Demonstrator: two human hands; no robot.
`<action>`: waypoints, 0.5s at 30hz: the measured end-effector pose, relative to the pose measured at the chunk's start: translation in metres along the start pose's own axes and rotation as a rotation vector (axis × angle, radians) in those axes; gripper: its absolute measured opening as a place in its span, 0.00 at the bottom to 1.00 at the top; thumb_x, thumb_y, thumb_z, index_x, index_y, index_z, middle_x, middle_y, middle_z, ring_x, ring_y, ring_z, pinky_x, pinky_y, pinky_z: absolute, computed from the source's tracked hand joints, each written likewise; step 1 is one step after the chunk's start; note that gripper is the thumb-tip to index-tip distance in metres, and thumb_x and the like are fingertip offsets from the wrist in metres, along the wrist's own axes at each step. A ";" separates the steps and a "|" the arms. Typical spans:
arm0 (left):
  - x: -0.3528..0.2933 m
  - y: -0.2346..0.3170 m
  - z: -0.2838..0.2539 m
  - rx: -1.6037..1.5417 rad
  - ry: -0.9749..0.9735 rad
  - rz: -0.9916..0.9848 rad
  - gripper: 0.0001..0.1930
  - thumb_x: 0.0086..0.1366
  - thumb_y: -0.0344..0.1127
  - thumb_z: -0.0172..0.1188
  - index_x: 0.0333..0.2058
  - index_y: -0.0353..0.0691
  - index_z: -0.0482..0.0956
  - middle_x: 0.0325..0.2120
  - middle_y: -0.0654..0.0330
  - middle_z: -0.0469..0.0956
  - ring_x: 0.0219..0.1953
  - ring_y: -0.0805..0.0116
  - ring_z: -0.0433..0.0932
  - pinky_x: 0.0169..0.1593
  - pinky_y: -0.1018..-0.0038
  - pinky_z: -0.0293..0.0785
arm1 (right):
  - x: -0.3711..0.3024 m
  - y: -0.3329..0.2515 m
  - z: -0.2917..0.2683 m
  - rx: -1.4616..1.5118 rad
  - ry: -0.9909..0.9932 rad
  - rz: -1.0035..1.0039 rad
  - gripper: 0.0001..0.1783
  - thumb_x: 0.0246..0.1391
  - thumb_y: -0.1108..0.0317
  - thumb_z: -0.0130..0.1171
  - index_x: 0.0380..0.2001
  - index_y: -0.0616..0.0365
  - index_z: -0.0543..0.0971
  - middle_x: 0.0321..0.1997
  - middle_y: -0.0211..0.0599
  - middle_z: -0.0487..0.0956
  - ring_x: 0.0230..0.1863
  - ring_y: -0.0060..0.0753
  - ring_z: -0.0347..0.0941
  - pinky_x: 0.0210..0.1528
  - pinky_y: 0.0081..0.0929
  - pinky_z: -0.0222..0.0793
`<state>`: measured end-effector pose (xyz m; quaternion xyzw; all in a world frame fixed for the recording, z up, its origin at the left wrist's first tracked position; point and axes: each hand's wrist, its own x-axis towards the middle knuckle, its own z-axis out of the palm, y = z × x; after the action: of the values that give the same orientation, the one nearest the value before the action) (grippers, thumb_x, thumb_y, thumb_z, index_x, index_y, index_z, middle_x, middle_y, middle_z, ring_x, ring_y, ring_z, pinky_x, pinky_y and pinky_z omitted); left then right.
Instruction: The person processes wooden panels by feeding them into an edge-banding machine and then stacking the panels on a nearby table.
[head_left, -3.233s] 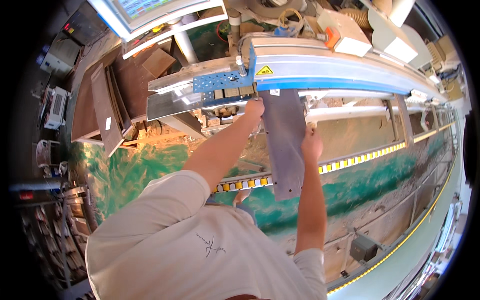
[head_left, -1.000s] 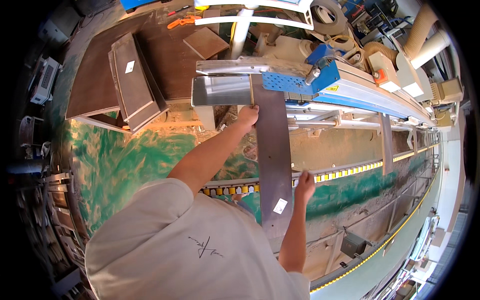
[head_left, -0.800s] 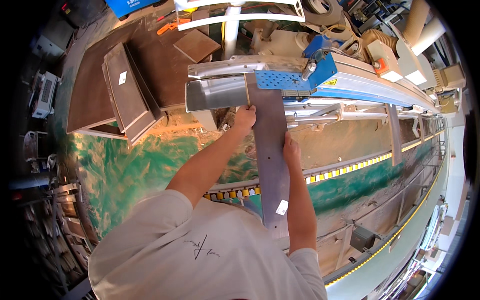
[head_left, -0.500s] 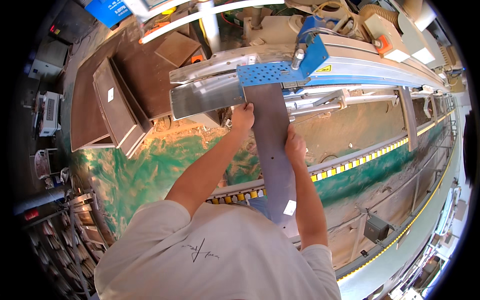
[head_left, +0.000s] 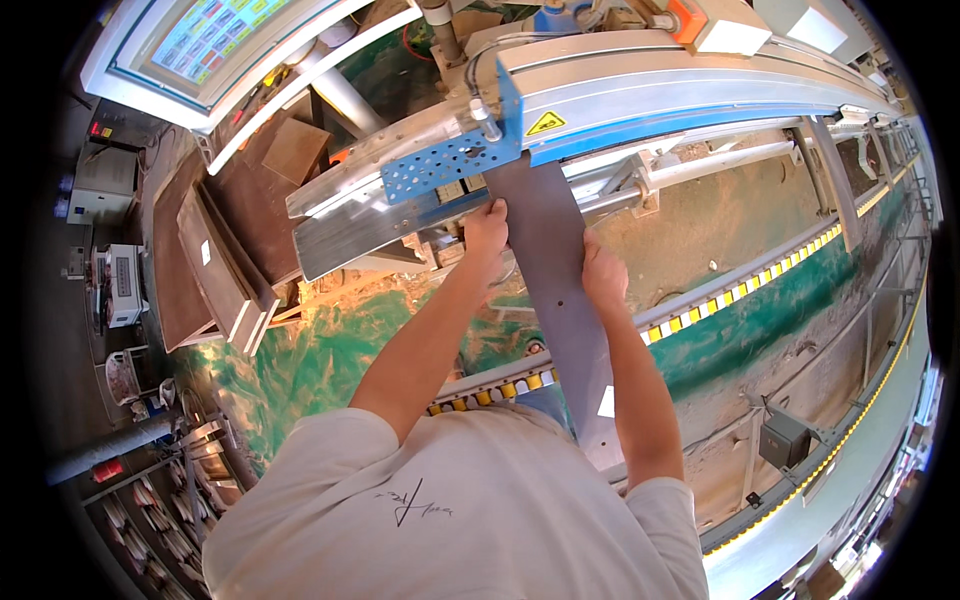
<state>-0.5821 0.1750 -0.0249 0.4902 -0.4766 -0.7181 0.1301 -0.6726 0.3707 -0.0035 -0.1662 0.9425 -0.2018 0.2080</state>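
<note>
Both long edges of a brown board (head_left: 545, 240), gripped by our left hand (head_left: 486, 235) and right hand (head_left: 605, 272).
We judge it stiff, fairly heavy; those edges suit holding.

We are in a workshop for board work, as we can tell from the long blue-and-silver machine (head_left: 650, 90) with its warning triangle (head_left: 545, 124), the control screen (head_left: 215, 38) on a frame, the rail of yellow rollers (head_left: 745, 290), the brown boards (head_left: 215, 280) at left and the dust-streaked green floor (head_left: 350, 345)
</note>
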 end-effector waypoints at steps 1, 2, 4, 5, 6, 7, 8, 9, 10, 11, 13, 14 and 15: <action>-0.002 0.002 0.010 0.006 0.011 0.001 0.19 0.73 0.44 0.53 0.54 0.37 0.77 0.38 0.57 0.81 0.33 0.65 0.81 0.35 0.61 0.81 | 0.008 0.006 -0.005 -0.003 -0.013 -0.002 0.46 0.69 0.36 0.25 0.30 0.66 0.82 0.36 0.65 0.81 0.43 0.68 0.77 0.49 0.58 0.70; -0.005 0.003 0.026 -0.004 0.014 -0.003 0.18 0.73 0.43 0.54 0.52 0.36 0.78 0.35 0.57 0.81 0.31 0.65 0.81 0.32 0.63 0.79 | 0.018 0.024 -0.005 -0.016 0.000 -0.010 0.46 0.69 0.36 0.25 0.30 0.66 0.82 0.36 0.64 0.81 0.44 0.68 0.77 0.50 0.58 0.70; -0.009 0.007 0.054 -0.030 0.031 -0.008 0.18 0.72 0.43 0.55 0.50 0.36 0.81 0.29 0.56 0.81 0.28 0.65 0.80 0.27 0.66 0.74 | 0.038 0.054 -0.003 -0.046 0.022 -0.038 0.47 0.69 0.36 0.24 0.31 0.66 0.82 0.37 0.64 0.81 0.45 0.68 0.77 0.50 0.57 0.70; 0.000 0.002 0.060 0.015 0.048 0.026 0.19 0.72 0.43 0.55 0.51 0.35 0.79 0.31 0.55 0.81 0.30 0.63 0.81 0.30 0.63 0.77 | 0.042 0.053 -0.013 -0.043 0.001 -0.037 0.47 0.68 0.36 0.24 0.32 0.67 0.83 0.39 0.64 0.81 0.45 0.68 0.77 0.51 0.57 0.70; 0.009 -0.002 0.066 0.062 0.065 0.059 0.19 0.72 0.43 0.55 0.53 0.35 0.78 0.34 0.54 0.81 0.32 0.60 0.82 0.33 0.60 0.79 | 0.045 0.051 -0.025 -0.040 -0.020 -0.035 0.47 0.68 0.35 0.24 0.33 0.67 0.83 0.40 0.64 0.81 0.46 0.67 0.76 0.51 0.56 0.70; 0.021 -0.011 0.074 0.111 0.076 0.094 0.20 0.72 0.43 0.55 0.55 0.35 0.76 0.37 0.53 0.81 0.34 0.58 0.82 0.36 0.57 0.82 | 0.047 0.051 -0.036 -0.035 -0.036 -0.028 0.47 0.68 0.35 0.24 0.35 0.67 0.83 0.41 0.63 0.81 0.47 0.67 0.76 0.52 0.56 0.70; 0.024 -0.011 0.093 0.112 0.148 0.139 0.21 0.69 0.46 0.57 0.50 0.35 0.81 0.33 0.52 0.84 0.34 0.57 0.82 0.29 0.60 0.76 | 0.052 0.060 -0.045 -0.039 -0.012 -0.013 0.45 0.68 0.36 0.26 0.37 0.66 0.82 0.43 0.63 0.81 0.48 0.66 0.76 0.52 0.55 0.70; 0.026 -0.010 0.111 0.087 0.128 0.089 0.20 0.69 0.47 0.57 0.49 0.36 0.81 0.33 0.52 0.84 0.34 0.57 0.83 0.30 0.61 0.76 | 0.056 0.068 -0.055 -0.043 0.014 0.003 0.44 0.68 0.36 0.27 0.39 0.66 0.82 0.44 0.62 0.81 0.49 0.65 0.76 0.52 0.54 0.70; 0.025 -0.005 0.125 0.055 0.117 0.042 0.20 0.69 0.48 0.56 0.48 0.36 0.82 0.33 0.52 0.84 0.34 0.57 0.83 0.30 0.61 0.76 | 0.059 0.069 -0.066 -0.049 0.037 0.006 0.43 0.68 0.37 0.28 0.41 0.65 0.82 0.45 0.61 0.80 0.50 0.64 0.76 0.52 0.54 0.70; 0.024 0.000 0.135 0.022 0.103 -0.004 0.20 0.70 0.48 0.56 0.46 0.37 0.82 0.33 0.51 0.84 0.35 0.57 0.83 0.31 0.61 0.76 | 0.056 0.072 -0.077 0.001 0.114 0.016 0.40 0.68 0.38 0.31 0.42 0.63 0.82 0.46 0.60 0.80 0.50 0.63 0.76 0.52 0.53 0.70; 0.022 0.010 0.133 0.046 -0.032 -0.149 0.21 0.70 0.51 0.55 0.42 0.37 0.82 0.31 0.53 0.83 0.33 0.59 0.82 0.32 0.63 0.76 | 0.036 0.070 -0.095 0.108 0.261 -0.002 0.34 0.69 0.42 0.36 0.45 0.60 0.81 0.47 0.57 0.81 0.51 0.61 0.76 0.52 0.51 0.71; 0.025 0.015 0.120 0.044 -0.082 -0.213 0.21 0.70 0.52 0.54 0.40 0.37 0.82 0.30 0.54 0.82 0.32 0.60 0.82 0.33 0.64 0.76 | 0.020 0.063 -0.101 0.182 0.341 -0.017 0.30 0.68 0.44 0.39 0.47 0.58 0.80 0.48 0.56 0.80 0.51 0.62 0.75 0.53 0.49 0.70; 0.024 0.013 0.101 0.077 -0.113 -0.076 0.22 0.70 0.53 0.54 0.38 0.37 0.82 0.27 0.55 0.80 0.29 0.62 0.80 0.32 0.66 0.77 | -0.002 0.060 -0.104 0.258 0.411 -0.035 0.26 0.67 0.46 0.42 0.49 0.55 0.79 0.49 0.55 0.79 0.51 0.63 0.74 0.54 0.47 0.69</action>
<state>-0.6810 0.2090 -0.0218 0.4710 -0.4916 -0.7302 0.0567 -0.7326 0.4554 0.0563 -0.1100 0.9284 -0.3538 0.0279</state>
